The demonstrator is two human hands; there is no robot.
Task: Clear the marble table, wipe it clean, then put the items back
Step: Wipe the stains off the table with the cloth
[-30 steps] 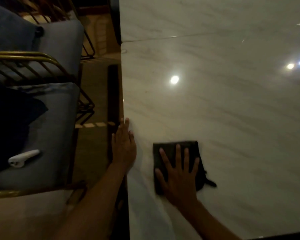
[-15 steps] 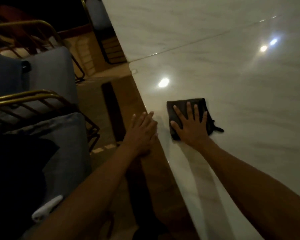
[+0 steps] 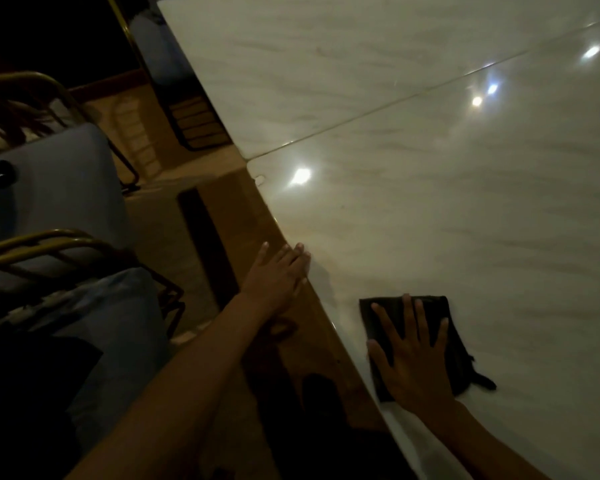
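Right hand (image 3: 414,355) flat, fingers spread, pressing dark cloth (image 3: 440,327) on marble table (image 3: 465,202); left hand (image 3: 278,278) flat, bracing edge at 9 o'clock. Advice: even pressure, overlapping strokes toward 12.

The room was dim. Left of the hands stood chairs (image 3: 66,188) with brass-coloured tube frames (image 3: 39,242) and grey-blue padded cushions (image 3: 118,317); something dark lay across the nearest seat. Between the chairs and the counter ran a tan floor (image 3: 160,216), crossed by a dark strip (image 3: 201,244). Farther ahead another blue-padded chair (image 3: 153,50) with a black wire base stood against the counter's edge. Small bright lamp reflections (image 3: 300,175) glinted ahead and to the right.
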